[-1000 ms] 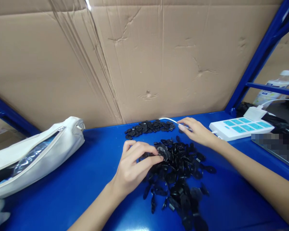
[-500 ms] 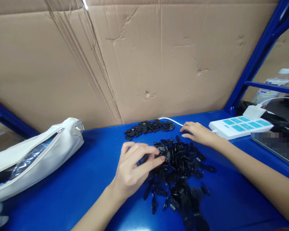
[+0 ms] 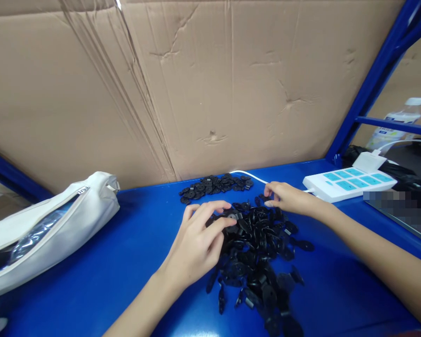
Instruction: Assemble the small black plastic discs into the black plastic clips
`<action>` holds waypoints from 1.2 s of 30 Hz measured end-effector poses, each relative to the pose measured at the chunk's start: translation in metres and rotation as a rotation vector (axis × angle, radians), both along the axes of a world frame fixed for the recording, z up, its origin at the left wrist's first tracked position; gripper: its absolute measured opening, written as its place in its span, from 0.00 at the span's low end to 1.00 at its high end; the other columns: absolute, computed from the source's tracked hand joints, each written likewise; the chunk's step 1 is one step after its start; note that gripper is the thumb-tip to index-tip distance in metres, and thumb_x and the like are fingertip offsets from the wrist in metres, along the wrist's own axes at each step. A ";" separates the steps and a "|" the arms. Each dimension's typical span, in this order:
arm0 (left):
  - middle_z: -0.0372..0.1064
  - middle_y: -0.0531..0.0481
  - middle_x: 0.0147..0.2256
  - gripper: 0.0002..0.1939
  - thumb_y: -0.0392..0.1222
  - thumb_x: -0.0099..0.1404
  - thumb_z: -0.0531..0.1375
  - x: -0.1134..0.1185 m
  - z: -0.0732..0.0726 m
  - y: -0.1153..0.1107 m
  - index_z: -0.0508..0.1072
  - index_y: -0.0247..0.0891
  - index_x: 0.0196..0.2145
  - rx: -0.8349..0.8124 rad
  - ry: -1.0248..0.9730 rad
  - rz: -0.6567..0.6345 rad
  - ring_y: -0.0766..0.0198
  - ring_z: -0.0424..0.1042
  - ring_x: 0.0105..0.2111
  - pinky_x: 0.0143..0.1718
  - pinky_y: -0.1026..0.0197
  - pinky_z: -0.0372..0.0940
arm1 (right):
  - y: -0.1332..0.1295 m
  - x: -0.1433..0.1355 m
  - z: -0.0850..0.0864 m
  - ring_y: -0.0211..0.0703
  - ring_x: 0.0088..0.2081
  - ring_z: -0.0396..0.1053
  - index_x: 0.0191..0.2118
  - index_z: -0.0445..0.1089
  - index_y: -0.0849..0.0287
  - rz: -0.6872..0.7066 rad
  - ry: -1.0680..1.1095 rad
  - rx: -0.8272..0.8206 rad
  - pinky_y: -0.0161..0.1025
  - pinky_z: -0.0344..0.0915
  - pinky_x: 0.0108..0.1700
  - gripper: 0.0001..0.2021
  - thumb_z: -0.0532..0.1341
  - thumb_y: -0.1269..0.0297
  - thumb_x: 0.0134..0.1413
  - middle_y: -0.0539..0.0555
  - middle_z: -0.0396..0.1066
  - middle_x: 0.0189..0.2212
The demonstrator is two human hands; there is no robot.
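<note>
A large loose pile of small black parts [image 3: 263, 238] lies on the blue tabletop [image 3: 133, 243]. A smaller, flatter group of black parts [image 3: 214, 186] lies behind it, near the cardboard. My left hand [image 3: 201, 238] is over the left side of the large pile, thumb and fingers apart, with black parts below and between them and none visibly gripped. At the pile's back right edge, my right hand [image 3: 289, 199] has its fingertips pinched together at a small black part [image 3: 265, 197].
A white open bag [image 3: 73, 220] lies at the left. At the right are a white power strip [image 3: 351, 181] with a cable, a dark flat device [image 3: 403, 215] and a plastic bottle [image 3: 395, 124]. Cardboard [image 3: 196, 93] stands behind, between blue frame posts.
My left hand's fingers have spread and moved slightly back from the pile. My right hand has come a little nearer the pile, its fingers more curled. The view has shifted slightly.
</note>
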State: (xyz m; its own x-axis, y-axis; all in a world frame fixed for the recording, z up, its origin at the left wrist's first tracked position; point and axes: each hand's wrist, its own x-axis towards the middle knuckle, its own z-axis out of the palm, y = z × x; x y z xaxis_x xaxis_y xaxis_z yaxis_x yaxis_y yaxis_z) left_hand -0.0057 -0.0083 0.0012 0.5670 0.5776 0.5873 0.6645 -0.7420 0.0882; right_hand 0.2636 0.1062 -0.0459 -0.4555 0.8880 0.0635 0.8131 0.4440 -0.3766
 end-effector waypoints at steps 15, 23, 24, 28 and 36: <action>0.62 0.37 0.57 0.33 0.40 0.61 0.64 0.015 -0.007 -0.008 0.56 0.31 0.61 0.026 -0.179 -0.113 0.58 0.66 0.54 0.51 0.56 0.63 | -0.083 -0.047 0.057 0.35 0.34 0.69 0.42 0.67 0.60 0.350 0.945 -0.600 0.32 0.68 0.37 0.13 0.65 0.65 0.51 0.51 0.67 0.36; 0.67 0.36 0.53 0.26 0.31 0.60 0.64 0.015 -0.007 -0.007 0.63 0.30 0.56 0.094 -0.215 -0.203 0.56 0.68 0.53 0.48 0.55 0.66 | -0.092 -0.053 0.056 0.38 0.40 0.70 0.43 0.67 0.60 0.402 1.003 -0.703 0.37 0.67 0.46 0.13 0.65 0.72 0.50 0.51 0.70 0.37; 0.67 0.36 0.53 0.26 0.31 0.60 0.63 0.015 -0.006 -0.007 0.63 0.30 0.56 0.092 -0.204 -0.209 0.56 0.68 0.53 0.47 0.55 0.66 | -0.092 -0.053 0.056 0.38 0.40 0.70 0.41 0.67 0.60 0.397 0.997 -0.707 0.37 0.67 0.46 0.12 0.65 0.72 0.50 0.51 0.70 0.36; 0.68 0.38 0.52 0.26 0.32 0.62 0.62 0.015 -0.005 -0.008 0.62 0.30 0.57 0.090 -0.139 -0.220 0.56 0.68 0.53 0.46 0.55 0.66 | -0.095 -0.057 0.052 0.37 0.37 0.70 0.37 0.65 0.59 0.345 0.971 -0.670 0.36 0.68 0.44 0.11 0.62 0.77 0.48 0.48 0.69 0.34; 0.69 0.39 0.52 0.25 0.35 0.64 0.60 0.017 -0.006 -0.013 0.61 0.33 0.57 0.075 -0.066 -0.170 0.56 0.67 0.54 0.46 0.55 0.67 | -0.100 -0.062 0.044 0.37 0.34 0.68 0.34 0.62 0.57 0.293 0.918 -0.566 0.38 0.69 0.43 0.11 0.59 0.77 0.44 0.46 0.64 0.30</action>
State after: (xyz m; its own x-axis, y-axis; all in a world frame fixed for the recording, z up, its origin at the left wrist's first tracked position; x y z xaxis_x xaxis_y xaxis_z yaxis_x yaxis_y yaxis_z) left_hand 0.0115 -0.0211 -0.0047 0.6112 0.4299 0.6645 0.5236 -0.8493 0.0679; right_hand 0.2013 0.0065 -0.0021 -0.6403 0.7611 0.1035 0.0150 0.1471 -0.9890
